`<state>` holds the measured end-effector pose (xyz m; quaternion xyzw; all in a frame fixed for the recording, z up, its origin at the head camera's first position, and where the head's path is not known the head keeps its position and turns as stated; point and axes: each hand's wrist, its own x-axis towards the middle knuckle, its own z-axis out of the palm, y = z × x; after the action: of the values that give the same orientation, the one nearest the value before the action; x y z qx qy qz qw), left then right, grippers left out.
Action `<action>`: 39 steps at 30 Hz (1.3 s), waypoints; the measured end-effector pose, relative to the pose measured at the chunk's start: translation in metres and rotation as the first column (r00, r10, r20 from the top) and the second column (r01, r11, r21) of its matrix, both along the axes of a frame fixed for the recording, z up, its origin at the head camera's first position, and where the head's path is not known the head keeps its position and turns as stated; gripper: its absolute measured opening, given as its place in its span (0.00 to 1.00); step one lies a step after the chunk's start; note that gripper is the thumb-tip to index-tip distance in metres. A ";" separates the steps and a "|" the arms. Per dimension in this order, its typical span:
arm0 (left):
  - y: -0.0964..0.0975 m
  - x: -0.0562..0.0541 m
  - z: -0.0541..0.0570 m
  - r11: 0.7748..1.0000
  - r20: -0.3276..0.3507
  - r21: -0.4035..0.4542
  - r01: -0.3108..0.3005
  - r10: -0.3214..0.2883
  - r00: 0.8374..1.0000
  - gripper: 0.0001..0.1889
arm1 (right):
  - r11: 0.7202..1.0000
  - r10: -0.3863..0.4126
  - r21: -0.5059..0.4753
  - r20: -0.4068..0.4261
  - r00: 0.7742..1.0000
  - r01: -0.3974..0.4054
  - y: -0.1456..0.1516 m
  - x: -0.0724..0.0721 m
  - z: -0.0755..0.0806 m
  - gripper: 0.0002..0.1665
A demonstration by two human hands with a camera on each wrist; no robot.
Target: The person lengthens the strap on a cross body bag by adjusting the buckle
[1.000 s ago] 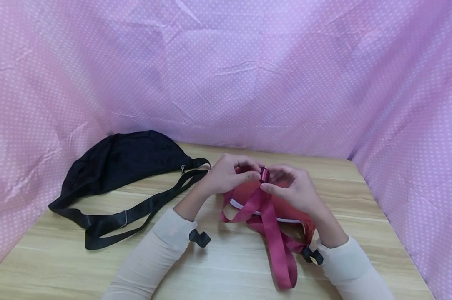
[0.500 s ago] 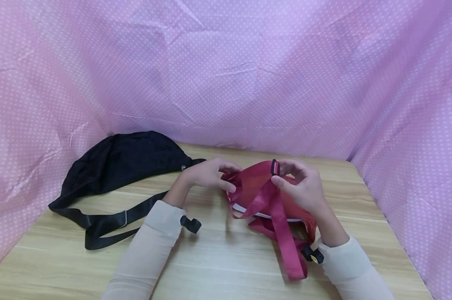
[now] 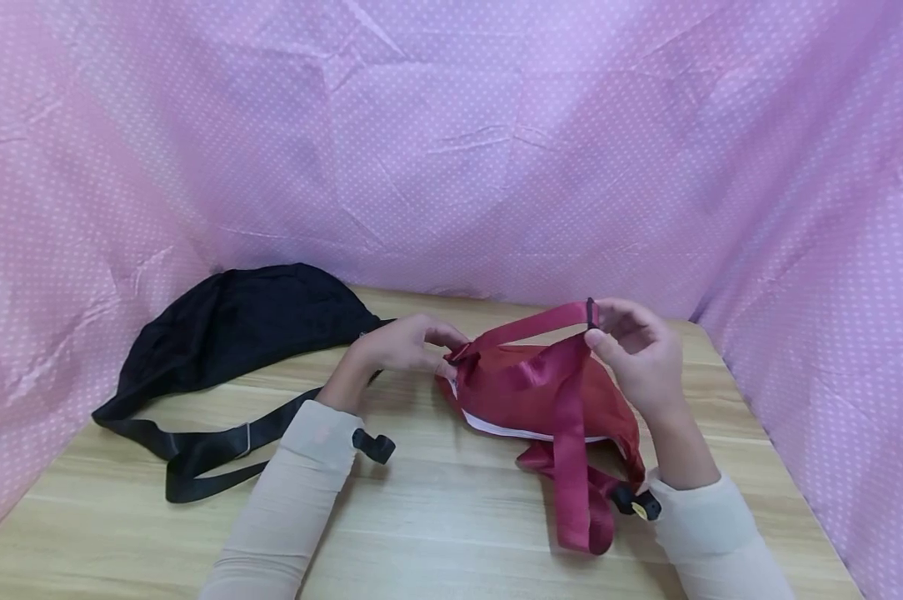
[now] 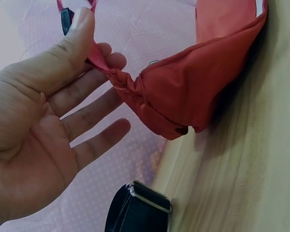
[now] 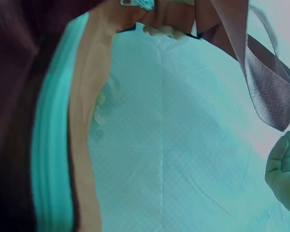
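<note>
A red waist bag (image 3: 496,400) with a white zip edge rests in front of both hands. My left hand (image 3: 406,343) pinches the base of its strap at the bag's left end. In the left wrist view the thumb lies over the strap (image 4: 97,57) and the other fingers spread behind it. My right hand (image 3: 642,358) pinches the dark strap slider (image 3: 591,314), raised above the bag's right side. Between the hands the red strap (image 3: 530,323) runs fairly taut. A loose loop hangs from the slider toward the front. In the right wrist view the zip (image 5: 53,130) fills the left side.
A black waist bag (image 3: 249,325) lies on the wooden table (image 3: 421,542) to the left, its strap (image 3: 219,440) looped in front. Pink dotted cloth (image 3: 451,167) hangs behind and at both sides. Black camera mounts (image 3: 374,446) sit at the cuffs.
My left hand has let go of the slider, moved left and taken the strap's base. My right hand has carried the slider right and up, drawing the strap out straighter.
</note>
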<state>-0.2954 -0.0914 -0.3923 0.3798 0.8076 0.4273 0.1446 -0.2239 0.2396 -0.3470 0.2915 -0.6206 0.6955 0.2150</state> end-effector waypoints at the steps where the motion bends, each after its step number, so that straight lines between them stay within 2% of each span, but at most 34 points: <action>1: -0.002 0.000 0.000 1.000 -0.008 -0.011 -0.014 0.014 1.000 0.23 | 1.000 -0.012 -0.009 0.002 1.000 0.012 0.002 0.000 0.002 0.20; 4: -0.006 -0.001 0.001 0.998 -0.018 -0.017 -0.064 0.064 0.998 0.23 | 0.998 -0.045 -0.040 0.020 0.999 0.045 0.007 -0.001 0.006 0.17; 7: -0.009 -0.002 0.002 0.992 0.002 0.013 -0.122 0.122 0.992 0.23 | 0.996 -0.077 -0.052 0.050 0.996 0.079 0.011 -0.002 0.009 0.16; 14: -0.013 -0.007 0.003 0.978 0.001 0.059 -0.200 0.200 0.980 0.21 | 0.998 -0.063 -0.010 0.075 0.995 0.064 0.015 -0.008 0.017 0.15; 19: -0.015 -0.014 0.002 0.970 -0.060 0.079 -0.230 0.234 0.970 0.20 | 0.993 -0.002 0.116 0.034 0.999 -0.002 0.018 -0.016 0.024 0.18; 23: -0.020 -0.018 0.004 0.969 -0.101 0.045 -0.244 0.248 0.964 0.20 | 0.969 0.055 0.242 -0.018 0.998 -0.049 0.013 -0.017 0.032 0.22; 25: -0.022 -0.019 0.006 0.968 -0.109 0.021 -0.251 0.252 0.962 0.21 | 0.947 0.060 0.320 -0.057 0.997 -0.039 0.007 -0.014 0.036 0.24; 28: -0.024 -0.022 0.008 0.965 -0.122 -0.025 -0.260 0.255 0.959 0.22 | 0.896 0.043 0.443 -0.118 0.992 0.014 -0.003 -0.009 0.041 0.27; 33: -0.027 -0.029 0.009 0.962 -0.181 -0.092 -0.258 0.238 0.954 0.24 | 0.776 0.004 0.619 -0.198 0.980 0.122 -0.023 -0.002 0.042 0.28; 35: -0.028 -0.032 0.008 0.961 -0.219 -0.107 -0.254 0.226 0.949 0.24 | 0.729 0.017 0.672 -0.203 0.979 0.127 -0.032 0.001 0.039 0.28; 39: -0.030 -0.037 0.006 0.960 -0.285 -0.128 -0.249 0.205 0.936 0.23 | 0.657 0.089 0.751 -0.150 0.985 0.056 -0.052 0.007 0.031 0.28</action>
<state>-0.3326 -0.1212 -0.3865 0.3251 0.8902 0.3188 0.0137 -0.2168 0.1874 -0.3161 0.4193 -0.8287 0.3501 0.1220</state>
